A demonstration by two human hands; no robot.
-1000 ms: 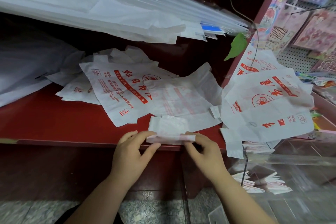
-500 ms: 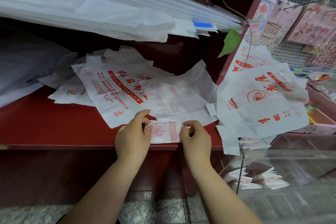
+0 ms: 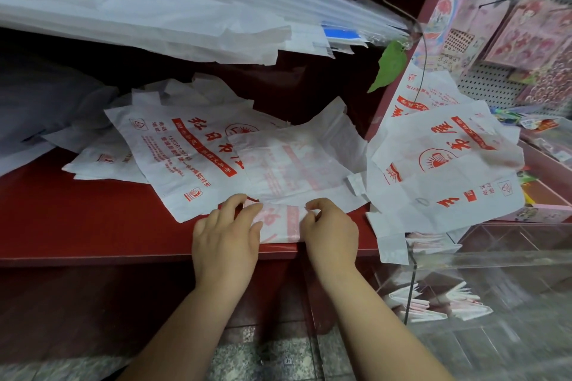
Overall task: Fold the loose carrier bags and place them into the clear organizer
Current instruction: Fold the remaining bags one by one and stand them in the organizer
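Note:
A small folded strip of white carrier bag (image 3: 280, 223) with red print lies at the front edge of the red shelf (image 3: 93, 226). My left hand (image 3: 226, 235) rests flat over its left end with the fingers spread. My right hand (image 3: 331, 232) pinches its right end with curled fingers. Behind it lie loose white bags with red lettering (image 3: 185, 158) and a paler one (image 3: 297, 167). More loose bags (image 3: 445, 176) hang over the clear organizer (image 3: 495, 263) at the right, which holds several folded bags (image 3: 433, 303).
A thick stack of white sheets and plastic sleeves (image 3: 154, 3) overhangs the shelf from above. A green leaf (image 3: 391, 62) hangs by the shelf's red side post. A pegboard with pink sticker packs (image 3: 526, 40) fills the far right. Tiled floor lies below.
Both hands have moved up onto the shelf edge and folded the strip shorter. The left hand has gone from pinching to lying flat on it.

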